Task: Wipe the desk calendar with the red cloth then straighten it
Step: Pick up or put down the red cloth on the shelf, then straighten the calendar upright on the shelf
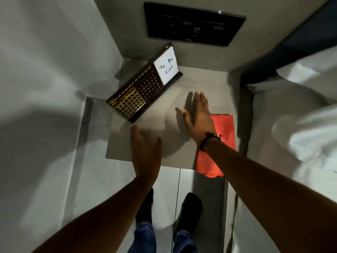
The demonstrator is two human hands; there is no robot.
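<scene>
The dark wooden desk calendar (140,92) sits askew at the back left of a small grey table (175,105), a white "To Do List" note in its right slot. The red cloth (221,128) lies flat on the table's right side and hangs over the front edge. My right hand (198,114) hovers open, fingers straight, just left of the cloth, its wrist and forearm over the cloth. My left hand (145,152) is open above the table's front edge, below the calendar, holding nothing.
A black wall panel (193,24) is mounted above the table. A bed with white bedding (306,114) lies close on the right. A wall runs along the left. My feet (169,212) stand on the pale floor in front of the table.
</scene>
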